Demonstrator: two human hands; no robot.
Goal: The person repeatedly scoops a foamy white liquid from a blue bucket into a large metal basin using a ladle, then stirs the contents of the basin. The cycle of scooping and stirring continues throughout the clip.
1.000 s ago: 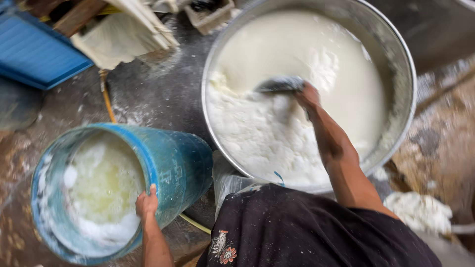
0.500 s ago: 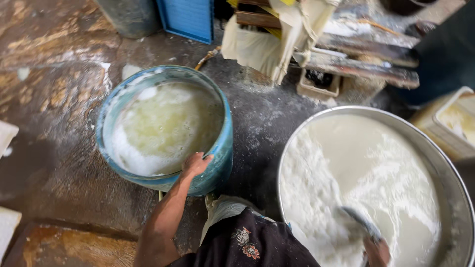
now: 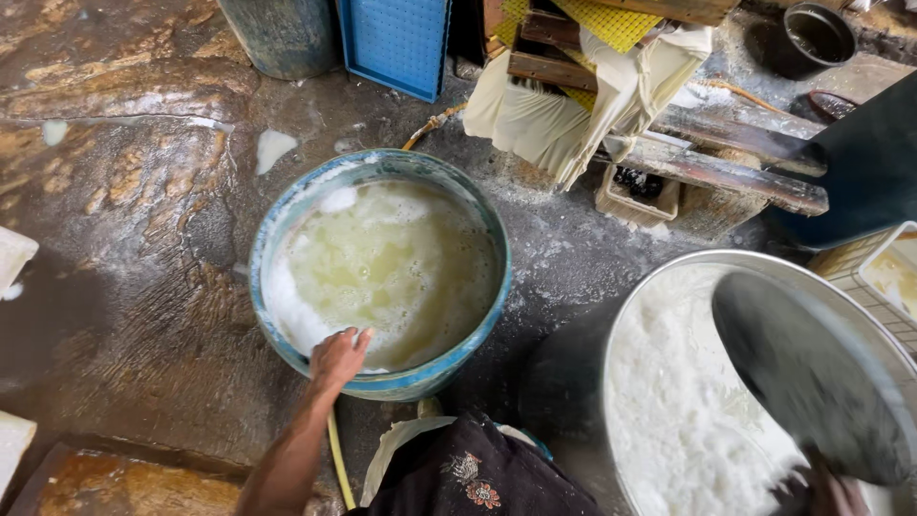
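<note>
My left hand [image 3: 337, 355] grips the near rim of a blue bucket [image 3: 482, 315] filled with yellowish liquid and white foam. My right hand [image 3: 833, 495] shows only at the bottom right edge, holding a dark round metal scoop [image 3: 812, 377] lifted over a big metal basin [image 3: 669, 277]. That basin holds white curdled mass [image 3: 678, 420]. The scoop is blurred and its inside is hidden from me.
The wet stone floor [image 3: 134, 239] carries white splashes. A blue perforated tray [image 3: 396, 43] leans at the back, beside wooden beams draped with cream cloth [image 3: 564, 110]. A dark pot [image 3: 812, 33] stands top right, a white crate [image 3: 884, 272] at the right edge.
The view has swung closer over the blue bucket. My right hand has raised the scoop out of the white mass and above the basin. My left hand stays on the bucket rim.
</note>
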